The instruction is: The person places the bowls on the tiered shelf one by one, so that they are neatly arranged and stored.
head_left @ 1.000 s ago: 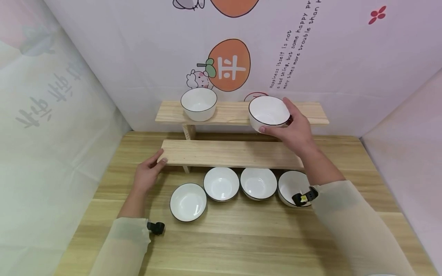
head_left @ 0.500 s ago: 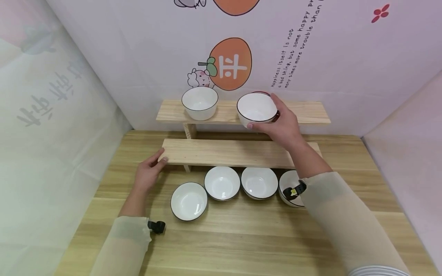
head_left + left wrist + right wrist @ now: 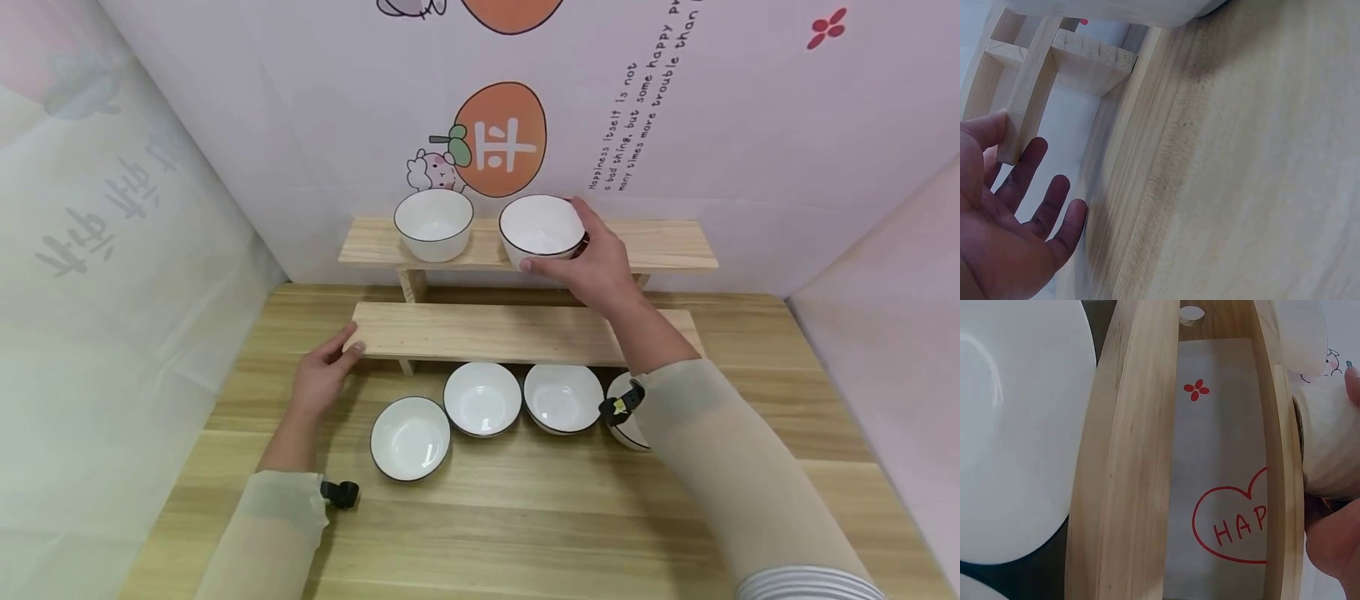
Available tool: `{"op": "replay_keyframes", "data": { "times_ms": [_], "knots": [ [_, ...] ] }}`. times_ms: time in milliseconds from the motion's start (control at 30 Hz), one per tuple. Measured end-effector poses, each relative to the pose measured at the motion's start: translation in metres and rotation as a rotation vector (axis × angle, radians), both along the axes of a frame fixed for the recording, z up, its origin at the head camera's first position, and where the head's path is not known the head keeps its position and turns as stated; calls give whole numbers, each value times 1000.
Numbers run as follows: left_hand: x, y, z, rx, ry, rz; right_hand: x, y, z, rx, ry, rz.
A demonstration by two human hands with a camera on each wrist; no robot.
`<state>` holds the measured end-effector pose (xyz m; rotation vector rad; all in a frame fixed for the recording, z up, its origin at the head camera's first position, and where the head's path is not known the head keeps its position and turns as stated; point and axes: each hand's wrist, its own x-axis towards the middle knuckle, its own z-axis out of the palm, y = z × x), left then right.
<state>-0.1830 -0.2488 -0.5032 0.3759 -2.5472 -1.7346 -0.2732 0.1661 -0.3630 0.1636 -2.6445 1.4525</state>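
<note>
My right hand (image 3: 600, 265) grips a white bowl with a dark rim (image 3: 540, 223), fingers at its right side and thumb at the front. The bowl is right at the upper board (image 3: 667, 242) of a two-step wooden shelf, beside another white bowl (image 3: 433, 218). In the right wrist view, the gripped bowl (image 3: 1335, 440) overlaps the board's edge, and part of my thumb (image 3: 1335, 537) shows. My left hand (image 3: 321, 375) pinches the left end of the lower board (image 3: 487, 331). The left wrist view shows thumb and index finger on either side of that board (image 3: 1025, 94), other fingers loosely spread.
In front of the shelf, several white bowls stand on the wooden table (image 3: 480, 533): one at left (image 3: 410, 438), two in the middle (image 3: 482, 400) and one (image 3: 626, 408) partly behind the right wrist. Printed cloth walls (image 3: 315, 108) enclose the back and sides.
My right hand has carried its bowl leftward along the upper board, closer to the bowl there. My left hand has kept its hold on the lower board.
</note>
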Motion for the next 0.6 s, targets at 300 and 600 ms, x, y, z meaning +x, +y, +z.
{"op": "replay_keyframes", "data": {
  "times_ms": [300,600],
  "knots": [
    [0,0,0,-12,-7,1,-11,-11,-1,4,7,-29],
    [0,0,-1,-17,-2,1,-17,-23,-1,46,-16,-38]
  ]
}}
